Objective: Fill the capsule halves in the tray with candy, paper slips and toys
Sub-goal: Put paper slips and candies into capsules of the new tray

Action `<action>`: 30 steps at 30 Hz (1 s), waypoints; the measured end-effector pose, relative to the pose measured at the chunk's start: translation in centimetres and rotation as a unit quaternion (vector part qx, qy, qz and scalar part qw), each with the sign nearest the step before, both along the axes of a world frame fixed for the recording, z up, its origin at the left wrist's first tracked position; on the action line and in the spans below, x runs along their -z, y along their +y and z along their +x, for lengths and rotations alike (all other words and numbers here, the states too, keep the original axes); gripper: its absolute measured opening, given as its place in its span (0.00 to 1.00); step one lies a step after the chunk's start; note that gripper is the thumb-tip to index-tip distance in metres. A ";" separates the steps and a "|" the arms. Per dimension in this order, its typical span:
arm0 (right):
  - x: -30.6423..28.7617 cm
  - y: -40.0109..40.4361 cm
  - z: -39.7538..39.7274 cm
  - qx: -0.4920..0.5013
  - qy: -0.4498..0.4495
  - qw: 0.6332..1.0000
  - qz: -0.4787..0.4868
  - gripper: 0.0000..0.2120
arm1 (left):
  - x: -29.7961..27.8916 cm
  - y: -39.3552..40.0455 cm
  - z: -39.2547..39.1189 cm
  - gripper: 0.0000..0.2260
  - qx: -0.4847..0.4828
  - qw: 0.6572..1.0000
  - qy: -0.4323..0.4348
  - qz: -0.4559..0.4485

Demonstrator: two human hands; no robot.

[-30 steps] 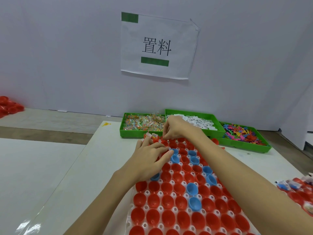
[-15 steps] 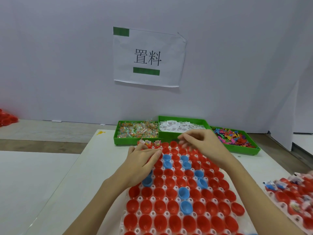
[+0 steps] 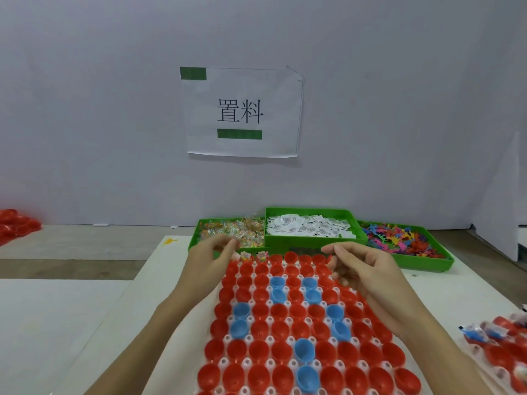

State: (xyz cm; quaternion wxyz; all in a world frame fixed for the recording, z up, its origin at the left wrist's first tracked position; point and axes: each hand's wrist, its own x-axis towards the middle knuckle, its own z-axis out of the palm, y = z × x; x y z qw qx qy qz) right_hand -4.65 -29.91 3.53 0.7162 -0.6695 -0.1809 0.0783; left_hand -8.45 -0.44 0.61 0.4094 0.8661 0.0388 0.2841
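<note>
A white capsule tray [image 3: 285,347] lies along the centre of the worktop [image 3: 119,309], running from the near edge toward the far edge. Its sockets hold open capsule halves [image 3: 258,349], mostly red, with several blue halves [image 3: 304,350] scattered among them. The three halves at the far left corner of the tray carry wrapped candy pieces [image 3: 251,256]; the other visible halves show no contents.

The left hand [image 3: 209,263] hovers over the far left corner of the tray, fingers loosely curled. Motion blur prevents telling whether it holds anything. The right hand [image 3: 368,270] hovers over the far right part of the tray, fingers relaxed and slightly bent, holding nothing visible.

Three green bins stand side by side along the far edge of the worktop, against the wall [image 3: 114,109]. The left bin [image 3: 196,236] holds wrapped candy, the middle bin [image 3: 308,238] holds white paper slips, and the right bin [image 3: 422,262] holds small coloured plastic toys.

A second tray [image 3: 510,354] at the right edge of the worktop holds red halves with contents already in them. A paper sign [image 3: 242,112] with two green strips hangs on the wall. A pile of red halves [image 3: 15,223] sits at the far left.
</note>
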 end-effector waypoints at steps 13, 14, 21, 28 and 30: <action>0.4 -0.4 0.4 0.022 0.020 1.000 0.011 0.10 | -0.4 2.9 10.6 0.10 0.020 0.952 0.155 0.264; 0.4 -0.5 0.5 0.022 0.020 0.999 0.014 0.10 | -0.3 2.8 10.8 0.10 0.016 0.951 0.157 0.264; 0.0 -0.6 0.3 0.017 0.023 0.999 0.028 0.10 | -1.1 4.0 10.9 0.04 -0.044 0.963 0.142 0.227; 0.0 -0.5 0.1 0.027 0.030 0.999 0.015 0.10 | -2.9 2.1 5.6 0.04 -0.026 0.986 0.006 0.165; 0.0 -0.4 -0.1 0.028 0.025 0.999 0.001 0.10 | -2.6 0.5 2.4 0.03 0.006 0.992 -0.019 0.122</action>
